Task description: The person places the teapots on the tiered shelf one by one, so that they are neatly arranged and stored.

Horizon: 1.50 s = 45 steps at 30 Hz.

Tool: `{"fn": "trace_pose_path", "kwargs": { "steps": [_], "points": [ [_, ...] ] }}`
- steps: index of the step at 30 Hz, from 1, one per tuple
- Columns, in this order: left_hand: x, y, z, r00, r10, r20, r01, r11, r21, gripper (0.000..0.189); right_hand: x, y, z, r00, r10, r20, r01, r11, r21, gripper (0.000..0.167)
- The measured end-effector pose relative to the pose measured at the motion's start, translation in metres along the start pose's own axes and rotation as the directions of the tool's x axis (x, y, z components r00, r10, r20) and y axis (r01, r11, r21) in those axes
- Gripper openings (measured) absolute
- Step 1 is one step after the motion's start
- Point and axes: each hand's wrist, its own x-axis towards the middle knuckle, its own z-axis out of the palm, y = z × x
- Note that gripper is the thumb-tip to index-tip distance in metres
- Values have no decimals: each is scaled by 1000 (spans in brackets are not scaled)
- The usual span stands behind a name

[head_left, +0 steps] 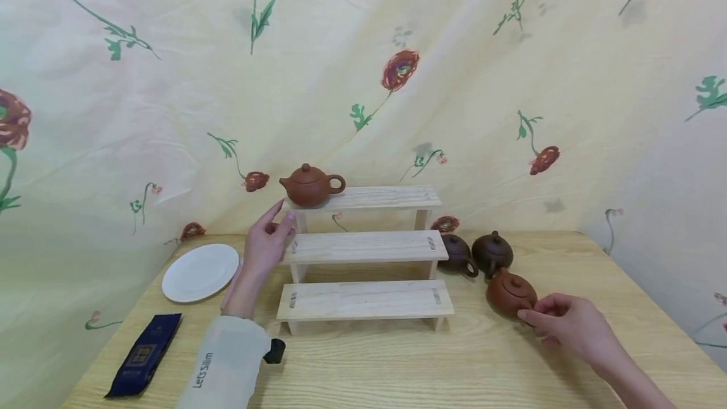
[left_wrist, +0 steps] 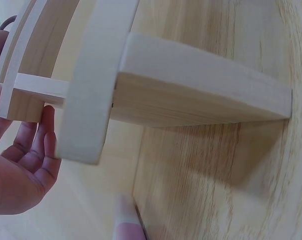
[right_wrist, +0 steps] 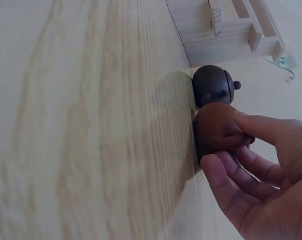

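Observation:
A reddish-brown teapot point(head_left: 307, 187) stands on the left end of the top step of the three-tier wooden stand point(head_left: 363, 242), its spout to the left. Just below that teapot, my left hand point(head_left: 267, 242) is at the stand's left end, its fingers loosely bent beside the top board's end in the left wrist view. At the right, a second reddish-brown teapot point(head_left: 508, 294) sits on the table, and my right hand point(head_left: 573, 327) pinches it at the handle side. Behind it are two dark brown teapots; one point(head_left: 493, 252) shows nearly whole, the other point(head_left: 452, 251) is partly hidden by the stand.
On the left of the wooden table point(head_left: 375, 365) lie a white plate point(head_left: 200, 272) and a dark blue packet point(head_left: 144, 355). A flower-patterned cloth point(head_left: 341, 81) hangs behind the table and at its sides.

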Motion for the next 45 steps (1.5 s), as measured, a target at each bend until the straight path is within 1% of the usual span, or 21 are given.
{"fn": "trace_pose_path", "kwargs": {
  "steps": [5, 10, 16, 23, 27, 30, 33, 37, 45],
  "points": [
    [-1, 1, 0, 1000, 3, -3, -3, 1000, -3, 59, 0, 2, -4, 999, 28, 25, -28, 1000, 13, 39],
    [-1, 1, -1, 1000, -23, -2, 23, 1000, -16, 60, 0, 6, -5, 999, 34, 29, -35, 999, 42, 38],
    [-1, -1, -1, 1000, -18, -2, 18, 1000, -18, 60, -2, 9, -5, 999, 35, -9, -34, 991, 133, 31],
    [-1, -2, -1, 1000, -14, -4, 14, 1000, -9, 61, -2, 7, -6, 999, 31, -44, -23, 986, 167, 26],
    [-1, -2, -1, 1000, -6, -5, 6, 1000, -10, 61, -3, 7, -6, 998, 12, -63, -1, 987, 162, 25],
    [-1, -2, -1, 1000, -6, -2, 6, 1000, -15, 61, -4, 7, -5, 996, -21, -86, 33, 990, 140, 26],
    [-2, -1, -1, 1000, -12, 3, 12, 1000, -21, 62, -6, 8, -5, 988, -78, -130, 95, 987, 126, 25],
    [-1, -1, -1, 1000, -9, 6, 10, 1000, -18, 62, -7, 7, -4, 973, -147, -176, 170, 977, 128, 22],
    [-1, -3, 1, 1000, -1, -3, 1, 1000, -9, 61, -7, 1, -7, 972, -150, -179, 177, 974, 145, 23]
  ]
}}
